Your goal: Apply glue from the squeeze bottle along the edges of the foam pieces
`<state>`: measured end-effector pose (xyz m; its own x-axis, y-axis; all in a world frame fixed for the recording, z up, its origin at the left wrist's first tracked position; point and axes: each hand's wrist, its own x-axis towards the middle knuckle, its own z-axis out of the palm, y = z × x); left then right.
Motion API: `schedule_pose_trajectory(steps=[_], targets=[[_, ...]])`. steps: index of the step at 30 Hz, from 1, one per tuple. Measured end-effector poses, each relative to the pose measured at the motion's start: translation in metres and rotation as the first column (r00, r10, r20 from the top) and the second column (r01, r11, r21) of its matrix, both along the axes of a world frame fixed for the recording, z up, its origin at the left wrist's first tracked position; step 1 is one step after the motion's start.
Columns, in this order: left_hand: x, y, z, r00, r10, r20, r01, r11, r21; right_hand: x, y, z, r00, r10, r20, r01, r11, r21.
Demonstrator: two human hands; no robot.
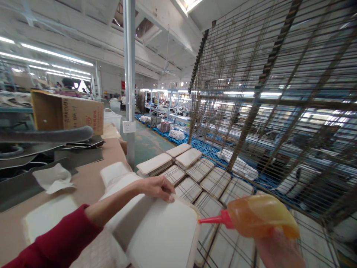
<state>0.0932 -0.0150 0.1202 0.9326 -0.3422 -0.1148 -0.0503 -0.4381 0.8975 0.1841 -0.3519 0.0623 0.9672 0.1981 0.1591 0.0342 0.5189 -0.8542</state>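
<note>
My left hand [158, 187] pinches the far edge of a white rounded-corner panel [164, 230], its fingers closed on the rim. A yellowish band runs along the panel's edge. In my right hand [279, 247] is a squeeze bottle [262, 216] of amber liquid, lying on its side with fingers wrapped under it. The bottle's red nozzle [213, 220] points left, and its tip meets the panel's right edge near the corner. Part of my right hand is hidden behind the bottle.
Several similar panels [214, 182] lie on a wire rack at the right, below raised wire shelves [251, 74]. A brown table [111, 149] at the left bears white pieces, dark sheets and a cardboard box [80, 115]. A metal post [129, 74] stands behind the table.
</note>
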Motion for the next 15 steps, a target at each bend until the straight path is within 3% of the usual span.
schedule_pose_trajectory(steps=[8, 13, 15], targets=[[-0.004, 0.002, -0.002, 0.999, 0.034, -0.004, -0.034, 0.999, 0.025, 0.002, 0.006, 0.000, 1.000, -0.014, -0.013, 0.014, 1.000, 0.005], [-0.009, 0.001, -0.002, 0.998, 0.058, -0.039, -0.058, 0.998, -0.016, 0.012, -0.003, -0.020, 0.999, -0.012, 0.044, 0.016, 0.996, -0.083], [-0.010, 0.001, -0.002, 0.996, 0.067, -0.067, -0.069, 0.997, -0.033, 0.017, -0.007, -0.029, 0.996, 0.044, 0.076, -0.036, 0.995, -0.096]])
